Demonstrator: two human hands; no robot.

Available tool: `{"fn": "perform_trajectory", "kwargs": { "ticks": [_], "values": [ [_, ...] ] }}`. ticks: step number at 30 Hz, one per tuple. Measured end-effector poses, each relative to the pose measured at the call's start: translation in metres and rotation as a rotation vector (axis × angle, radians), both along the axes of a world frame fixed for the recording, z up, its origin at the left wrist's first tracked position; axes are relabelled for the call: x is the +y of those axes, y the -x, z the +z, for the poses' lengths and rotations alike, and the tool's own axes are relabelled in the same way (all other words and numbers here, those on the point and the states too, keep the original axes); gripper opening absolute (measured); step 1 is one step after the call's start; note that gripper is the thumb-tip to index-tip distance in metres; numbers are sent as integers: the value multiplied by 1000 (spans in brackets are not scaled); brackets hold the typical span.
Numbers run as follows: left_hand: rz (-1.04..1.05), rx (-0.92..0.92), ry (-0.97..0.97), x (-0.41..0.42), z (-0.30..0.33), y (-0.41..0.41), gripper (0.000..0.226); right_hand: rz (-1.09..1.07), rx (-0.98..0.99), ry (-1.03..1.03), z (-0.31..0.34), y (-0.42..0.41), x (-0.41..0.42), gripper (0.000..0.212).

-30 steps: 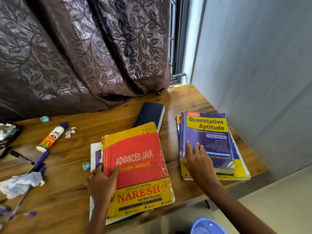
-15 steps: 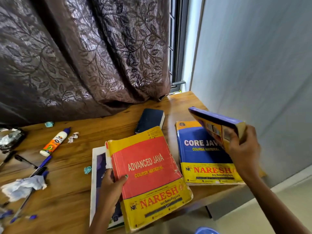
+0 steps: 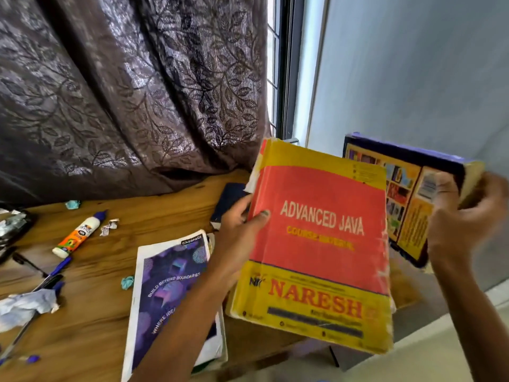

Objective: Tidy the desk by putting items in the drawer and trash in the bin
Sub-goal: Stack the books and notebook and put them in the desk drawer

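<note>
Books up in both hands at once! Left hand (image 3: 237, 224) has the red-and-yellow Advanced Java book (image 3: 316, 249) clear of the table (image 3: 91, 312), thumb on the cover, fingers clenched round its left edge. Right hand (image 3: 462, 224) grasps the purple-edged book (image 3: 405, 188), tilted with its back cover toward us, out at the far right. Neither a drawer nor a bin shows, so nothing here reads as put away; by my reckoning this tidy-up is in its early stretch. Plenty left on the table: a purple notebook (image 3: 170, 293) lying flat near the front edge, a dark book (image 3: 228, 199) behind the left hand, a glue bottle (image 3: 78, 235) farther left, pens (image 3: 52, 274) at the near left, a crumpled white paper (image 3: 24, 304) beside them, and small teal scraps (image 3: 127, 282). Those scraps and the paper look like bin work, the rest drawer work.
</note>
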State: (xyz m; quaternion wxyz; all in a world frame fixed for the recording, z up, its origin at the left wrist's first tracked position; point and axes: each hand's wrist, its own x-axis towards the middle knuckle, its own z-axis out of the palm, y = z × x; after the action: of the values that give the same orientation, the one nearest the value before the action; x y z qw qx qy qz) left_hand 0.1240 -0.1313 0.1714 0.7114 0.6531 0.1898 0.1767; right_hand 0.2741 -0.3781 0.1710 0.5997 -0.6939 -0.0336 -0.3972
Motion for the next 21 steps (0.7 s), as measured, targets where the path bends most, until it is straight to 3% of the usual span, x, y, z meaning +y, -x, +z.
{"fn": "perform_trajectory", "kwargs": {
  "ticks": [2,6,9,14,17,21],
  "values": [
    [17,62,155,-5,-21,-30,30,-63,-32,-10,2,-15,-8,16],
    [-6,325,298,-31,-79,-72,39,-95,59,-27,-8,-53,-37,49],
    [16,434,174,-38,-106,-87,36,-70,90,-17,-13,-56,-43,57],
    [-38,431,19,-33,-113,-92,35,-22,-92,74,7,-9,-9,15],
    [-9,416,-100,-37,-121,-90,35,57,-119,108,14,3,1,15],
    [-9,624,-580,-32,-132,-86,45,44,-108,147,9,-1,8,20]
  ]
}}
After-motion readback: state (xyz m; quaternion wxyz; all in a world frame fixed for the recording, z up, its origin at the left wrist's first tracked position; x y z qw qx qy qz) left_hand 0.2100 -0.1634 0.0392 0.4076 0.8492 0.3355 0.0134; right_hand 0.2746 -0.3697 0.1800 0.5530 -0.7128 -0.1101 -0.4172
